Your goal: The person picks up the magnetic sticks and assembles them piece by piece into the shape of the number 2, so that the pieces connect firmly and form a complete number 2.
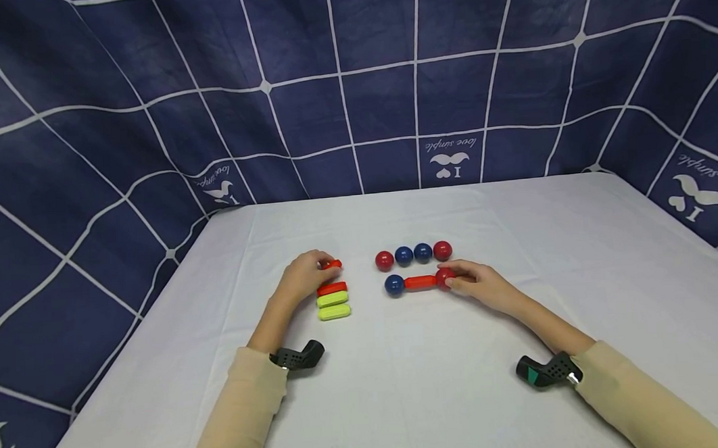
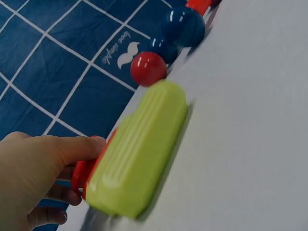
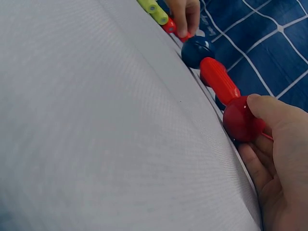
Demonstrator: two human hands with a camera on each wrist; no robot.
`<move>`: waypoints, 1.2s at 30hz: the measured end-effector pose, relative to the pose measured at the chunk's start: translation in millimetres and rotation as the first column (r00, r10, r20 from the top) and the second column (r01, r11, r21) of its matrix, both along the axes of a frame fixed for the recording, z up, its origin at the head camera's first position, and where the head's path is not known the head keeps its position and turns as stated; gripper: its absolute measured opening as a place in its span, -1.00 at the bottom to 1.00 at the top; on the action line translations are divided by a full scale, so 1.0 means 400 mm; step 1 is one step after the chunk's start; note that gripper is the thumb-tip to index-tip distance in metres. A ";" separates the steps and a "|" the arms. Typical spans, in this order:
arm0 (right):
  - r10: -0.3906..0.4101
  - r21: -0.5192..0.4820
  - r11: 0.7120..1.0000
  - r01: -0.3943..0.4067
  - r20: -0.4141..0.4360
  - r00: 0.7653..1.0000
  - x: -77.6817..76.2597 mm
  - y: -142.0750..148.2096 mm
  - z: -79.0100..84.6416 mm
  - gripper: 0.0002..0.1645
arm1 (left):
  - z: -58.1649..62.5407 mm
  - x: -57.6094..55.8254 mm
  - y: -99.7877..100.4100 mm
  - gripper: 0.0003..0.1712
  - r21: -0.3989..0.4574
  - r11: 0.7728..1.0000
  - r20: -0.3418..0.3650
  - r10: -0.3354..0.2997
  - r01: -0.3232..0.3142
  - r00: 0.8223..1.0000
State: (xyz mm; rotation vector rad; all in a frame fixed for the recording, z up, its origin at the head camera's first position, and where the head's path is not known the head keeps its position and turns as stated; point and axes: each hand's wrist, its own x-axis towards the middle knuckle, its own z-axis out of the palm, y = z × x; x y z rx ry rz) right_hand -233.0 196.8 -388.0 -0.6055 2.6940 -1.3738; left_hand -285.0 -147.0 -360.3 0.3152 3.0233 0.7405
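On the left of the table, my left hand (image 1: 305, 275) pinches a red rod (image 1: 333, 264) between thumb and fingers. Just nearer to me lie another red rod (image 1: 332, 288) and two ribbed yellow-green rods (image 1: 334, 312), set roughly parallel. My right hand (image 1: 481, 285) holds a red ball (image 3: 240, 119) between thumb and fingers. That ball is joined to one end of a red rod (image 1: 419, 282), and a blue ball (image 1: 394, 285) sits at the other end, so the three form a dumbbell shape resting on the table.
Behind the dumbbell shape stands a row of loose balls: a red ball (image 1: 384, 260), two blue balls (image 1: 423, 252) and another red ball (image 1: 442, 250). A white cloth covers the table (image 1: 404, 384). A dark blue curtain (image 1: 377, 101) with white lines hangs behind it.
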 end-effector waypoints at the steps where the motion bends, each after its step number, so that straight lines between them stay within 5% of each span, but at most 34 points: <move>1: 0.001 -0.001 1.000 -0.001 0.001 1.000 0.000 0.000 0.000 -0.48 | 0.005 0.003 0.006 -0.58 0.001 1.000 -0.017 0.010 -0.010 1.000; 9: 0.007 0.007 1.000 -0.007 0.000 1.000 0.001 0.000 0.001 -0.48 | 0.054 0.042 0.088 -0.55 0.166 0.986 -0.032 0.039 -0.033 0.999; 20: -0.002 0.003 1.000 0.002 0.017 1.000 0.002 0.000 0.005 -0.47 | 0.047 0.128 0.232 -0.68 0.380 0.918 0.050 -0.138 0.109 0.989; 27: -0.022 -0.017 1.000 0.023 0.044 0.999 -0.003 0.002 0.004 -0.46 | 0.009 0.175 0.304 -0.72 0.434 0.884 0.145 -0.257 0.172 0.956; 32: -0.022 -0.043 0.999 0.024 0.052 0.998 -0.006 0.003 0.001 -0.46 | -0.016 0.190 0.333 -0.72 0.554 0.824 0.270 -0.309 0.115 0.912; 36: -0.016 -0.065 0.998 0.020 0.059 0.998 -0.009 0.003 0.000 -0.48 | -0.024 0.194 0.351 -0.71 0.628 0.777 0.319 -0.315 0.049 0.894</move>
